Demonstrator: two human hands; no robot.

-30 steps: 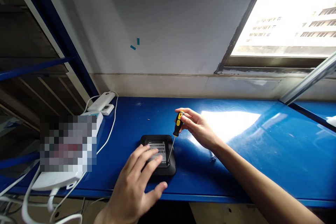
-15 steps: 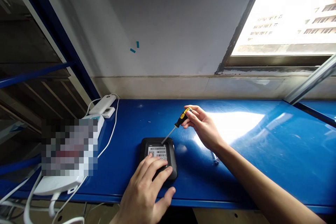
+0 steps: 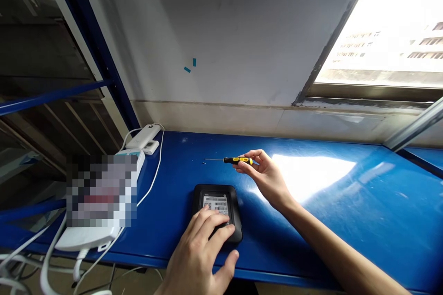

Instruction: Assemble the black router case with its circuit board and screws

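Observation:
In my right hand [image 3: 265,173] is a yellow-and-black screwdriver [image 3: 242,160], pinched by its handle. Its thin shaft points left, nearly level, above the blue table. A tiny metal piece, perhaps a screw [image 3: 204,162], shows near the shaft's tip; whether the two touch I cannot tell. Below lies a black rectangular device [image 3: 236,214] with a white barcode label [image 3: 220,202] on its upper face. My left hand [image 3: 202,249] rests on the lower part of this device, fingers spread and flat, covering some of the label.
A white power strip [image 3: 81,237] with white cables stands on the left, partly blurred out. Behind it sits a white box-shaped gadget [image 3: 142,136]. The blue table [image 3: 339,221] runs back to a grey wall [image 3: 242,46]. A metal post [image 3: 411,126] rises at the right.
The screwdriver has lifted off the device and swung from a downward slant to nearly level, its tip now farther back. My left hand stays on the device. The view has shifted slightly.

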